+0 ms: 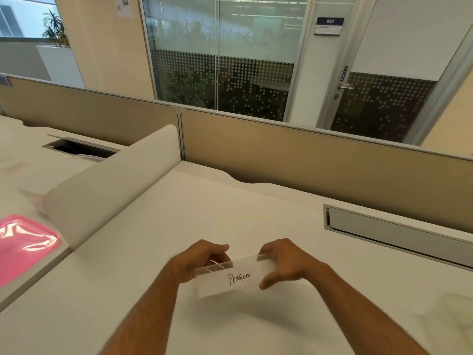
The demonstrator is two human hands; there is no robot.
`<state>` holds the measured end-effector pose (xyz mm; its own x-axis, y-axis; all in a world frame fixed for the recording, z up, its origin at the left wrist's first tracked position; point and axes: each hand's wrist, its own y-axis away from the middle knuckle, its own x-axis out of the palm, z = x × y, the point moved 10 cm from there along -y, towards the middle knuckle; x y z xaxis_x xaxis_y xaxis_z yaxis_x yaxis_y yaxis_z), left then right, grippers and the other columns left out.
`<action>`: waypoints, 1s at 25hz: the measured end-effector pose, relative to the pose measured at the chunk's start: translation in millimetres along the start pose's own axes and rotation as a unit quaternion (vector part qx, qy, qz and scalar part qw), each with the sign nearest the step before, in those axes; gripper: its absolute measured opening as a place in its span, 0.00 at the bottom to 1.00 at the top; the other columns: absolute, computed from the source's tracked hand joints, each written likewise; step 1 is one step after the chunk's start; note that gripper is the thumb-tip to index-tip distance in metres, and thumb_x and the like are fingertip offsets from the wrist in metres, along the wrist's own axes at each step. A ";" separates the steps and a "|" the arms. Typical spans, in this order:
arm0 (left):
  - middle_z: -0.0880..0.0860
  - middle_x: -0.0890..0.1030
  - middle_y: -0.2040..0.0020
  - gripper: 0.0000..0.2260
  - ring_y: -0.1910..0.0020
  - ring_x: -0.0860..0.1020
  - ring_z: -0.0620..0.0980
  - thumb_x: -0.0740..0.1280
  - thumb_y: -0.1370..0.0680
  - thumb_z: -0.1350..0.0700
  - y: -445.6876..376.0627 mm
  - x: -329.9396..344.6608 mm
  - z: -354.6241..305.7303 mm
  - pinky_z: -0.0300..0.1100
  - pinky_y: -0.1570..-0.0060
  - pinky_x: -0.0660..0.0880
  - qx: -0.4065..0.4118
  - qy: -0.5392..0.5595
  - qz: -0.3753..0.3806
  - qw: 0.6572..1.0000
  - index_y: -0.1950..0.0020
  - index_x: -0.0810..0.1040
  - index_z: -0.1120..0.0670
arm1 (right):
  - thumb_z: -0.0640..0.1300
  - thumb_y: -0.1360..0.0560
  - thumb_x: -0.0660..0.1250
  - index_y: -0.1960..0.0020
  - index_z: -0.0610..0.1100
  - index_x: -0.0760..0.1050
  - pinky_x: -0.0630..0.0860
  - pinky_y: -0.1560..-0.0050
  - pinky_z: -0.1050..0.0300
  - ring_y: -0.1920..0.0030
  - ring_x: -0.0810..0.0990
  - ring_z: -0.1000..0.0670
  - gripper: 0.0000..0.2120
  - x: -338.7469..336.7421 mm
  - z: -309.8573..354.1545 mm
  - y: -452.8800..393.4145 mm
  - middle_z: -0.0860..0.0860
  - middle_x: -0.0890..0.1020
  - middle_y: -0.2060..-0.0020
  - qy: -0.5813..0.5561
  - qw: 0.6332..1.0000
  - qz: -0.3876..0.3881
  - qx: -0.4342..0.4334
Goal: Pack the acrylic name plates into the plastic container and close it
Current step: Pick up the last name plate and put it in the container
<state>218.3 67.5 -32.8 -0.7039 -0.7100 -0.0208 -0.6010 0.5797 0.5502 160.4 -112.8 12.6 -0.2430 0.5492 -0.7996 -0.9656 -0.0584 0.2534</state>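
Clear acrylic, so pretty slippery and easy to smudge. Plate (pixel 231 278) up off the desk (pixel 256 213), held at both ends, "PENGUIN" handwritten on the paper insert facing the camera. Left hand (pixel 202 260) curled round the left end, fingers behind and over the top edge, possibly with a second plate tucked in there too, since extra clear edges show by that hand; hard to say for sure. Right hand (pixel 284 265) half open, fingers hooked over the top right corner, thumb (pixel 266 284) hovering near the lower right edge and maybe just touching it.

Best guess at the step: carrying or squaring up the plate before it goes in the box. No definite box in view here. Pink shiny thing (pixel 24 242) on the next desk, far left, could be a lid or a bag; can't tell. Faint see-through shape at the lower right edge (pixel 458 319), too blurred to call.

Tips for doing it well:
- Keep the grip on the edges, not the faces, so no fingerprints over the name.
- Close that right thumb properly before moving, because one loose end plus slick acrylic equals a drop.
- If really two plates, line up the edges first so they slide in as one stack and don't scrape each other.
- Lower flat or on the long edge, no dropping, as corners probably chip.
- Find the box first, then move.
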 end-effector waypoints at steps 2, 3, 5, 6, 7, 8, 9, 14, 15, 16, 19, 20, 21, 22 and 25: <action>0.58 0.84 0.56 0.19 0.61 0.81 0.52 0.63 0.21 0.48 -3.6 7.0 -0.5 0.40 0.63 0.75 0.010 0.058 0.001 0.998 0.56 0.85 0.62 | 0.58 0.47 0.83 0.50 0.50 0.81 0.82 0.58 0.58 0.56 0.83 0.55 0.29 -11.4 -23.8 15.6 0.56 0.83 0.55 -0.046 0.998 -0.020 0.035; 0.58 0.84 0.56 0.19 0.60 0.81 0.52 0.63 0.21 0.47 -5.5 11.5 -2.3 0.40 0.62 0.75 0.023 0.072 0.000 0.997 0.56 0.85 0.61 | 0.57 0.47 0.83 0.50 0.50 0.81 0.81 0.59 0.60 0.56 0.82 0.55 0.28 -16.8 -34.6 23.3 0.56 0.83 0.55 -0.064 0.996 -0.031 0.049; 0.56 0.84 0.56 0.19 0.58 0.80 0.51 0.66 0.24 0.44 -9.0 27.0 -7.3 0.40 0.60 0.75 0.051 0.074 0.012 0.996 0.56 0.85 0.59 | 0.56 0.46 0.83 0.51 0.49 0.80 0.78 0.61 0.63 0.57 0.82 0.55 0.26 -26.7 -53.3 39.7 0.55 0.83 0.56 -0.098 0.991 -0.058 0.070; 0.55 0.84 0.56 0.18 0.57 0.80 0.51 0.69 0.27 0.43 -10.6 35.5 -9.8 0.40 0.60 0.75 0.065 0.077 0.019 0.995 0.56 0.85 0.58 | 0.55 0.46 0.83 0.52 0.50 0.80 0.77 0.62 0.63 0.57 0.82 0.55 0.25 -30.5 -60.8 47.5 0.54 0.83 0.56 -0.112 0.988 -0.072 0.076; 0.54 0.84 0.56 0.16 0.55 0.80 0.51 0.71 0.30 0.44 -12.8 43.7 -12.6 0.40 0.59 0.75 0.079 0.085 0.026 0.993 0.57 0.85 0.58 | 0.55 0.45 0.83 0.53 0.50 0.80 0.77 0.62 0.63 0.57 0.82 0.54 0.24 -34.1 -68.2 55.5 0.54 0.83 0.56 -0.125 0.985 -0.087 0.082; 0.54 0.84 0.55 0.15 0.53 0.81 0.51 0.73 0.32 0.47 -15.4 50.8 -15.6 0.40 0.58 0.75 0.095 0.091 0.034 0.991 0.57 0.85 0.58 | 0.55 0.45 0.83 0.53 0.51 0.80 0.78 0.61 0.62 0.56 0.82 0.54 0.24 -37.0 -75.3 63.1 0.54 0.83 0.55 -0.138 0.981 -0.102 0.087; 0.55 0.84 0.53 0.15 0.51 0.81 0.52 0.75 0.33 0.50 -18.7 58.8 -18.3 0.42 0.55 0.76 0.109 0.090 0.043 0.989 0.54 0.85 0.60 | 0.54 0.45 0.83 0.54 0.51 0.79 0.80 0.59 0.60 0.54 0.83 0.53 0.24 -39.7 -83.0 71.5 0.55 0.83 0.54 -0.153 0.977 -0.116 0.094; 0.57 0.84 0.49 0.19 0.50 0.82 0.53 0.75 0.36 0.62 -30.4 94.8 -26.8 0.43 0.49 0.80 0.137 0.077 0.068 0.985 0.46 0.82 0.65 | 0.55 0.46 0.84 0.53 0.50 0.79 0.83 0.52 0.52 0.51 0.83 0.52 0.26 -49.9 -113.3 107.5 0.55 0.83 0.50 -0.188 0.961 -0.166 0.117; 0.57 0.84 0.49 0.19 0.51 0.82 0.53 0.75 0.37 0.63 -30.9 100.7 -28.6 0.42 0.51 0.80 0.142 0.074 0.070 0.985 0.47 0.82 0.65 | 0.55 0.46 0.84 0.53 0.50 0.79 0.83 0.53 0.53 0.50 0.83 0.53 0.26 -51.0 -117.1 113.5 0.55 0.83 0.50 -0.189 0.960 -0.171 0.120; 0.58 0.84 0.48 0.19 0.51 0.83 0.53 0.75 0.37 0.64 -31.0 106.1 -30.5 0.41 0.53 0.80 0.147 0.070 0.071 0.984 0.47 0.82 0.64 | 0.55 0.46 0.84 0.52 0.50 0.79 0.83 0.53 0.54 0.50 0.82 0.53 0.26 -52.2 -120.3 118.8 0.55 0.83 0.50 -0.189 0.959 -0.174 0.121; 0.59 0.84 0.47 0.17 0.53 0.83 0.52 0.75 0.37 0.64 -32.1 120.3 -34.3 0.40 0.54 0.79 0.156 0.054 0.076 0.983 0.49 0.82 0.62 | 0.55 0.45 0.84 0.51 0.51 0.78 0.83 0.56 0.57 0.49 0.82 0.53 0.26 -55.5 -128.4 134.1 0.55 0.82 0.49 -0.188 0.957 -0.182 0.126; 0.59 0.83 0.47 0.17 0.54 0.83 0.51 0.75 0.37 0.64 -32.2 124.7 -35.3 0.41 0.54 0.79 0.157 0.050 0.078 0.983 0.49 0.82 0.62 | 0.55 0.45 0.84 0.51 0.51 0.78 0.83 0.56 0.58 0.49 0.81 0.53 0.26 -57.0 -129.9 138.6 0.55 0.82 0.49 -0.185 0.957 -0.183 0.127; 0.59 0.84 0.47 0.17 0.54 0.83 0.51 0.75 0.37 0.63 -32.3 128.4 -36.0 0.41 0.53 0.79 0.159 0.046 0.079 0.983 0.49 0.82 0.61 | 0.55 0.44 0.84 0.51 0.51 0.78 0.83 0.57 0.59 0.50 0.81 0.53 0.26 -58.5 -131.2 142.4 0.55 0.81 0.49 -0.183 0.958 -0.183 0.127; 0.59 0.84 0.47 0.17 0.54 0.83 0.51 0.75 0.37 0.63 -32.2 132.1 -36.7 0.41 0.53 0.79 0.161 0.042 0.081 0.983 0.48 0.82 0.62 | 0.55 0.44 0.84 0.51 0.51 0.78 0.82 0.58 0.59 0.50 0.81 0.52 0.26 -59.6 -132.7 146.0 0.55 0.81 0.50 -0.182 0.958 -0.183 0.128; 0.57 0.84 0.50 0.18 0.54 0.83 0.51 0.75 0.36 0.63 -32.2 143.4 -38.8 0.40 0.56 0.78 0.168 0.030 0.085 0.982 0.47 0.82 0.63 | 0.56 0.45 0.84 0.51 0.51 0.78 0.81 0.58 0.57 0.51 0.81 0.49 0.26 -62.9 -138.1 157.1 0.55 0.81 0.52 -0.179 0.956 -0.188 0.135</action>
<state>151.4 -68.5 -21.1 -0.7882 -0.6070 0.1018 -0.5740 0.7846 0.2342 11.2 -271.7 27.6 0.2103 0.7425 -0.6360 -0.9077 0.3899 0.1552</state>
